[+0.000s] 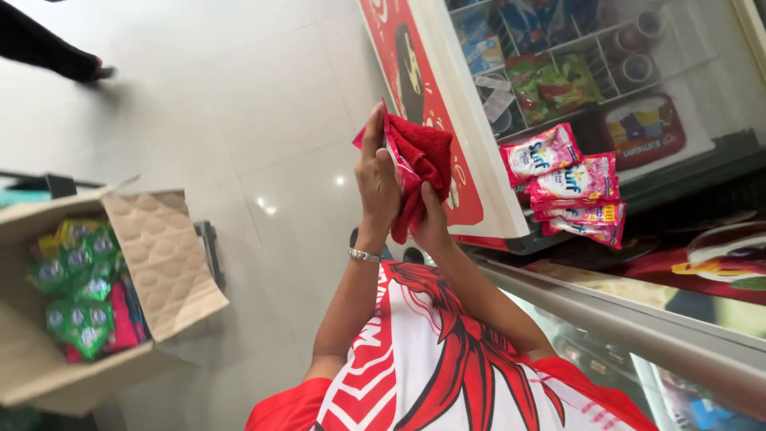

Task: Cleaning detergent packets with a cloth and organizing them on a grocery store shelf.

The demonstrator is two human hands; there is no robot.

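The strip of sachets (415,164) pinched between both hands is deep red, edged with pink and white. On the freezer lid (638,191) lie pink-and-white packets (570,185) with blue lettering and a touch of yellow. The open cardboard box (159,263) is plain brown — its quilted flap paler — and holds bright green packets (76,291) beside a few pink ones. The shirt (447,367) is white with bold red streaks. The floor (263,120) is glossy off-white tile.

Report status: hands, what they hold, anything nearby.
Left hand and right hand both gripping red sachet bundle. Pink sachets lie on freezer lid. Open carton on left.
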